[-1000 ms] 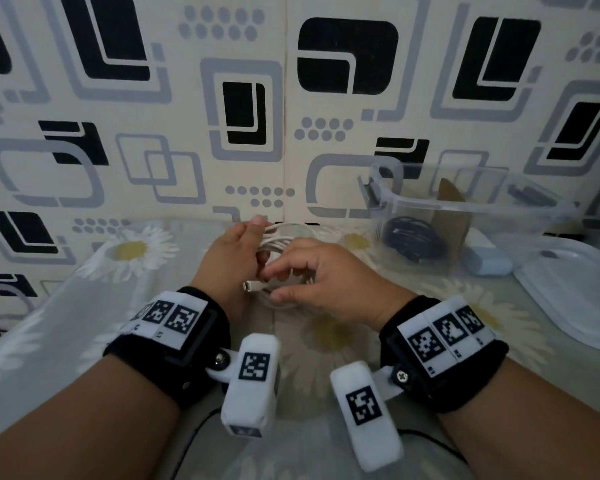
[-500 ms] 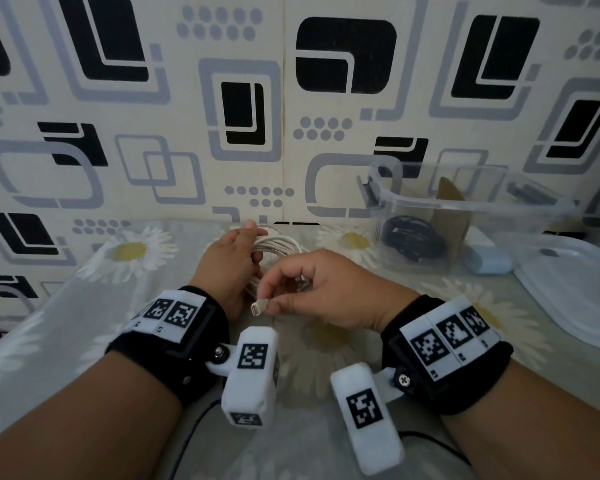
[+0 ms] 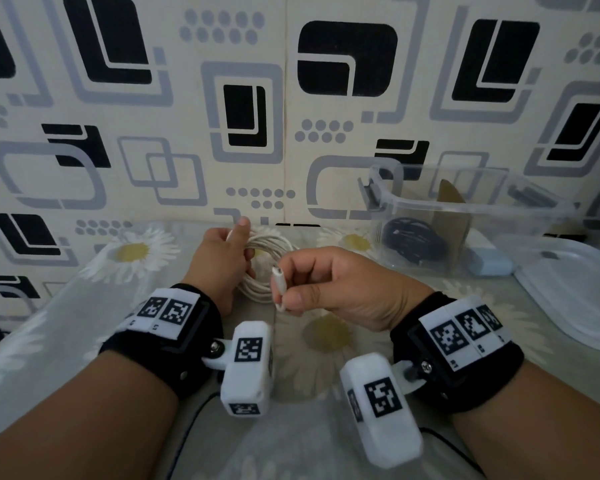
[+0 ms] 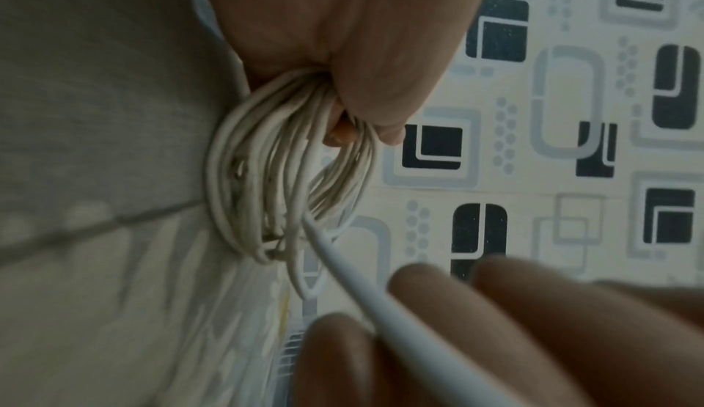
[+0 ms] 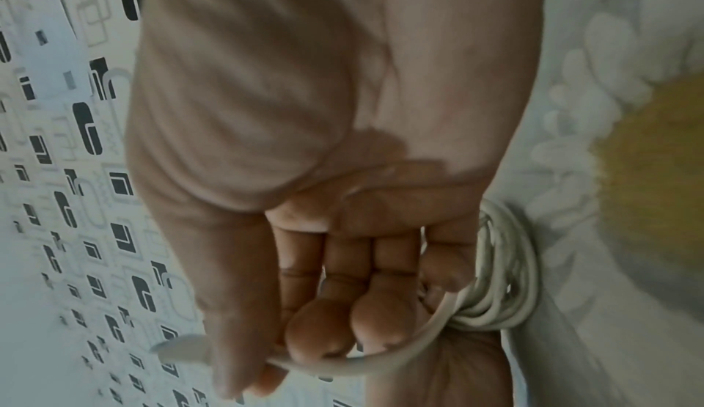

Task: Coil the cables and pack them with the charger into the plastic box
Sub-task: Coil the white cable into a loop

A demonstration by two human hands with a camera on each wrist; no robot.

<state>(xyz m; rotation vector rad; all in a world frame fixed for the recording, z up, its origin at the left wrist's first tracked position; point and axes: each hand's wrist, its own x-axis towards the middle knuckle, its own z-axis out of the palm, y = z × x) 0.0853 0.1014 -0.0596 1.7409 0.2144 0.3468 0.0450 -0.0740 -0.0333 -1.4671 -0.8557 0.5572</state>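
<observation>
A white cable coil (image 3: pixel 269 265) is gripped at its far side by my left hand (image 3: pixel 222 259), thumb and fingers squeezing the bundled loops (image 4: pixel 281 172). My right hand (image 3: pixel 323 285) pinches the cable's free end just below its white plug (image 3: pixel 278 284), which points up. The loose end curves from my right fingers (image 5: pixel 335 338) back to the coil (image 5: pixel 503 287). A clear plastic box (image 3: pixel 465 216) stands at the right and holds a coiled black cable (image 3: pixel 413 242). A pale blue charger (image 3: pixel 489 263) lies beside the box.
The box's clear lid (image 3: pixel 575 289) lies at the far right on the daisy-print cloth (image 3: pixel 132 251). A brown cardboard piece (image 3: pixel 451 209) stands inside the box. The patterned wall (image 3: pixel 250 109) rises just behind the coil.
My right hand has drawn the plug end out of the coil toward me and raised it so the plug points up. My left hand has kept its grip on the coil.
</observation>
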